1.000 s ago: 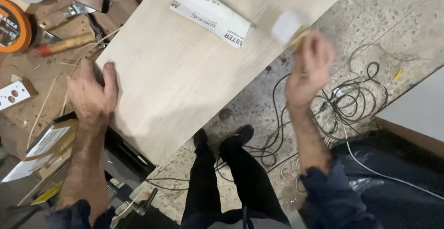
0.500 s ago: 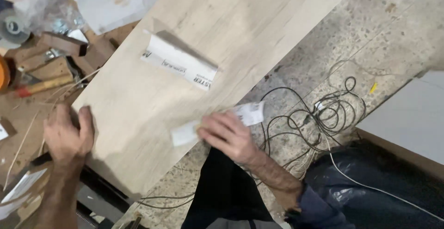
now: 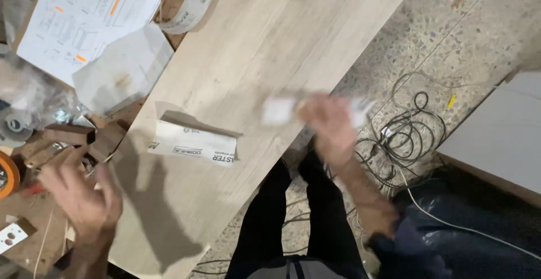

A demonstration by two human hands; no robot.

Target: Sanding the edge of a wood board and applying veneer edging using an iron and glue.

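Right hand (image 3: 329,124), blurred, grips a white strip (image 3: 280,110) over the wooden panel (image 3: 265,48); left hand (image 3: 84,197) hangs loosely open.

the left hand (image 3: 84,197) sits low at the left, palm down, fingers spread and loosely curled — closed on nothing. the right hand (image 3: 329,124) is stretched forward on a bare, extended forearm, motion-blurred, fingers curled in a grip; dark trousered legs show below, between the arms.

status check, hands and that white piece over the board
Right hand blurred, gripping white piece over the board. Left hand open at board's near edge. Folded label lies between.
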